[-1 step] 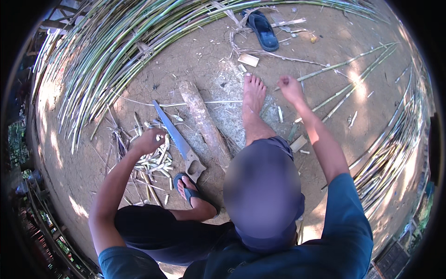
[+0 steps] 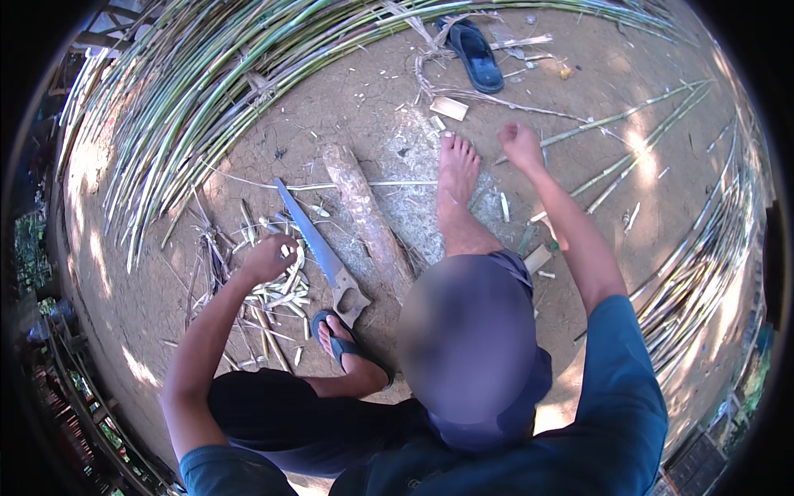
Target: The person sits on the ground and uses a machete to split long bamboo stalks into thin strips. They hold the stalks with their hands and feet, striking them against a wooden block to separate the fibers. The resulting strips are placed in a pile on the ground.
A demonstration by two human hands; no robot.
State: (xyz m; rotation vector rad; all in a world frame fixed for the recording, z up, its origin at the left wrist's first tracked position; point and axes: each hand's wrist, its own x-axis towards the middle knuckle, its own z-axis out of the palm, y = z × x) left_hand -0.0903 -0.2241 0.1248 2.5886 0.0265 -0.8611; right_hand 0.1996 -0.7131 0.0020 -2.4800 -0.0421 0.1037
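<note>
My left hand (image 2: 270,259) is curled above a heap of short, pale cut cane pieces (image 2: 288,291) on the ground. Its fingertips are bent inward; whether a piece is in them is hidden. A handsaw (image 2: 321,248) with a blue-looking blade and brown handle lies just to its right. My right hand (image 2: 519,147) is closed, its fingers bent together, to the right of my bare foot (image 2: 457,169). Close by it runs a long thin cane (image 2: 595,124), its near end beside the wrist. What those fingers hold, if anything, cannot be made out.
A rough log (image 2: 364,211) lies between saw and bare foot. Long green canes (image 2: 215,91) are heaped at the far left, and another cane bundle (image 2: 695,281) lies at right. One loose sandal (image 2: 473,56) lies beyond the foot. My other foot wears a sandal (image 2: 343,343).
My right hand has moved slightly away from me, off the end of the long cane. My left hand stays curled over the cut pieces. The view has shifted a little.
</note>
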